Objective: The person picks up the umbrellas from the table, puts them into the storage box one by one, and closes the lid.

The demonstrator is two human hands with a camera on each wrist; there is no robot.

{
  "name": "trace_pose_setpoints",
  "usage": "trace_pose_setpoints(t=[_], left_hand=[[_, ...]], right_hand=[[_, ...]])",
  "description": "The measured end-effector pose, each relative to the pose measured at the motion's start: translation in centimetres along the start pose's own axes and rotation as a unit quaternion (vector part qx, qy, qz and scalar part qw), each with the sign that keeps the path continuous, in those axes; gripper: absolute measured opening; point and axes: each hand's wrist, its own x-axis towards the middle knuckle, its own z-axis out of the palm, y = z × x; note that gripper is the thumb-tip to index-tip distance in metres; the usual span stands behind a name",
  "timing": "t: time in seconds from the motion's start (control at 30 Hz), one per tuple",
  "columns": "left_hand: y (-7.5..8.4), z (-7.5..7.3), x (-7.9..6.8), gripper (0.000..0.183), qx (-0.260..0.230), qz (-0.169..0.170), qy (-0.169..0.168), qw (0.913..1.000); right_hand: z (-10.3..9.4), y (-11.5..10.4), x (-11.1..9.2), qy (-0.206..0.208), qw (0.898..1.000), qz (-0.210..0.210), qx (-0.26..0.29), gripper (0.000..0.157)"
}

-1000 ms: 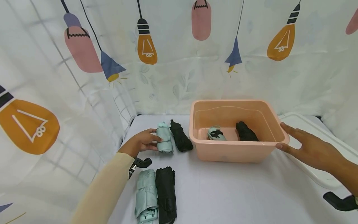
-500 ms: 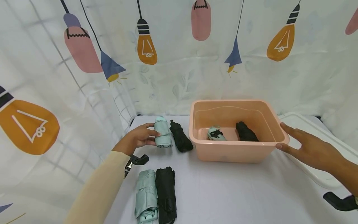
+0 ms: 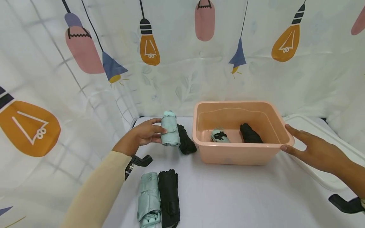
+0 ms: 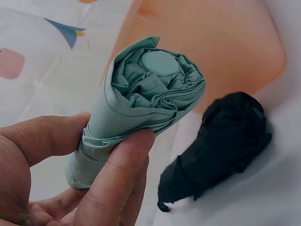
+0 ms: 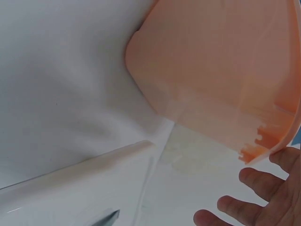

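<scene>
My left hand pinches a light green folded umbrella between thumb and fingers, raised above the table. Its round cap end faces the left wrist camera. Just behind it lies a black folded umbrella, partly covered in the head view. To the right stands a peach plastic bin, holding a green umbrella with a black patch and a black one. My right hand rests on the bin's right rim, fingers straight and spread.
Another green folded umbrella and a black one lie side by side at the table's near left. A white lid lies right of the bin, partly under my right hand. A printed curtain hangs behind the table.
My left hand has lifted the green umbrella off the table, then carried it slightly right, so it now overlaps the black one beside it. My right hand has stayed on the bin.
</scene>
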Motion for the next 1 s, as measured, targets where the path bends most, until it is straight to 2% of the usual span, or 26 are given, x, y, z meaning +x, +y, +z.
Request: trace_pose_setpoints(t=[0.13,0.7,1.0], left_hand=[[0.9,0.6,-0.3,0.082,0.003,0.015,-0.012,0.9998],[4.2,3.0,-1.1,0.079,0.006,0.054,-0.024,0.9982],[5.0,4.7,-1.4,0.077,0.000,0.068,-0.034,0.9971]], right_hand=[[0.0,0.0,0.0,-0.004,1.000,0.004,0.001,0.103],[-0.2,0.0,0.0,-0.008,1.000,0.001,0.002,0.102],[-0.2,0.0,0.0,-0.006,1.000,0.003,0.000,0.102]])
